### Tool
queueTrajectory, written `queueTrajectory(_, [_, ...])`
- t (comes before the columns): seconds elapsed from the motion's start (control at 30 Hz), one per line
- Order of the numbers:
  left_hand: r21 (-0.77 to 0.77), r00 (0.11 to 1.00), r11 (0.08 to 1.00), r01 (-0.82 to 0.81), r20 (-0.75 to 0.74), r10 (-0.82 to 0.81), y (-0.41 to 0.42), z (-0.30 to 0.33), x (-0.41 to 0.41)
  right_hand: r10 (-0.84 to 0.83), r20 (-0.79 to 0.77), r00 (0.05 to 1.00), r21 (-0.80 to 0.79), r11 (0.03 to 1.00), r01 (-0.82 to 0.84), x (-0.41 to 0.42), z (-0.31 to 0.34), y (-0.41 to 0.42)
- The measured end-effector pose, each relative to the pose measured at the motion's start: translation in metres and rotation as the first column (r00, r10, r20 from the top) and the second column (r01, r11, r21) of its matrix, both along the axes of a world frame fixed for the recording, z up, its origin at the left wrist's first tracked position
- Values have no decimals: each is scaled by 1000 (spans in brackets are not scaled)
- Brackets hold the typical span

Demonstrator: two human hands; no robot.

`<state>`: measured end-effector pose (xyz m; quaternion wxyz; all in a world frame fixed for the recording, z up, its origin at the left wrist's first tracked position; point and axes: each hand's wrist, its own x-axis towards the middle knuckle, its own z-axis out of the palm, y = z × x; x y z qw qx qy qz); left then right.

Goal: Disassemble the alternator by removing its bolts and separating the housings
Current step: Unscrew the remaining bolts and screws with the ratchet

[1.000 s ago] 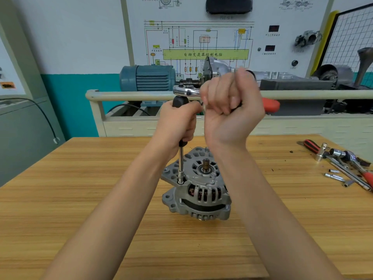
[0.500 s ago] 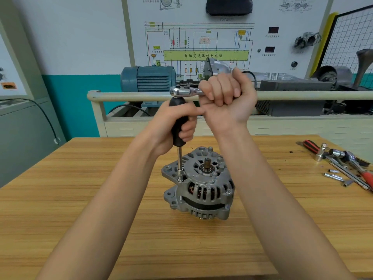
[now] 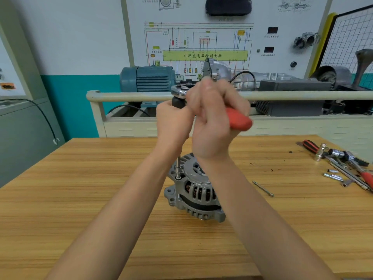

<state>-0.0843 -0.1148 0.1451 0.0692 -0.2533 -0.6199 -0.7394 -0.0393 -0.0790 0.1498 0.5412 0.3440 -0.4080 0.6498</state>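
The alternator stands on the wooden counter with its shaft end up, near the middle, partly hidden behind the right forearm. A slim extension bar with a socket rises upright from a bolt on the alternator's left ear. The left hand is wrapped around the black grip at the top of that bar, steadying it. Just above sits the chrome head of a ratchet wrench — its red handle pokes out to the right of the right hand, whose fingers are curled tight around the handle. The right hand is blurred, so finer detail of the fingers cannot be told.

To the right of the alternator, apart from it, one long thin bolt lies loose on the counter. At the far right edge lies a cluster of tools — a second ratchet, a red-and-black handled tool and a few small sockets.
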Motion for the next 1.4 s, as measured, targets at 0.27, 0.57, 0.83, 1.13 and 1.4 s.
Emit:
queueTrajectory(0.27, [-57, 957, 957, 283, 86, -278, -18, 0, -12, 553, 108, 826, -187, 827, -530, -7, 16, 35])
queueTrajectory(0.57, [-58, 771, 774, 631, 163, -616, -19, 0, -18, 811, 15, 585, -501, 513, -697, -15, 19, 54])
queueTrajectory(0.83, [-5, 996, 998, 69, 54, -69, 1, -5, 1, 39, 13, 999, -40, 998, -39, 7, 3, 7])
queueTrajectory(1.13, [-11, 962, 965, 260, 89, -258, -12, -4, -9, 504, 111, 856, -141, 861, -489, -2, 18, 34])
queueTrajectory(1.4, [-14, 742, 749, 662, 151, -653, -17, 0, -14, 852, 5, 524, -513, 452, -730, -16, 21, 59])
